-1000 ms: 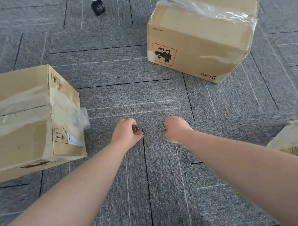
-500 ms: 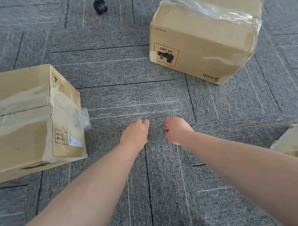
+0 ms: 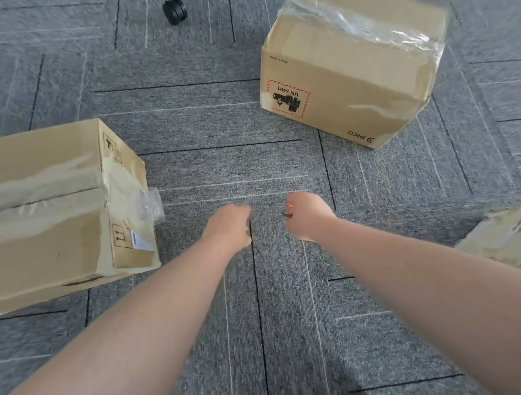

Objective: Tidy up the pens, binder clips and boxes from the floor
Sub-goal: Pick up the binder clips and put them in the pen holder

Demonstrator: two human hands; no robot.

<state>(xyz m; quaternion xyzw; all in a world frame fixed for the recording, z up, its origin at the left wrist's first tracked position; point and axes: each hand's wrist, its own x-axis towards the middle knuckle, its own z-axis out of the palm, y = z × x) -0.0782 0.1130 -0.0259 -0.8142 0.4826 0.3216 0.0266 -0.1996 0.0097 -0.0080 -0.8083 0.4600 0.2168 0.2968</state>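
Hovering low over the grey carpet (image 3: pixel 196 129) between taped boxes: right hand (image 3: pixel 307 215) fisted, pinching a small dark metal piece (image 3: pixel 286 215), likely a binder clip, for carrying; left hand (image 3: pixel 231 226) curled closed, contents hidden.

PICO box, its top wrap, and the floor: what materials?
PICO box: looks like brown corrugated cardboard, matte, with dented edges. Top wrap: clear glossy plastic film or tape, wrinkled and catching glare. Floor: grey carpet tiles by the look, short speckled pile with dark seams.

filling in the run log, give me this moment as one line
left hand: fisted, contents hidden | right hand: fisted on small dark item, likely binder clip | cardboard boxes on carpet: left, far
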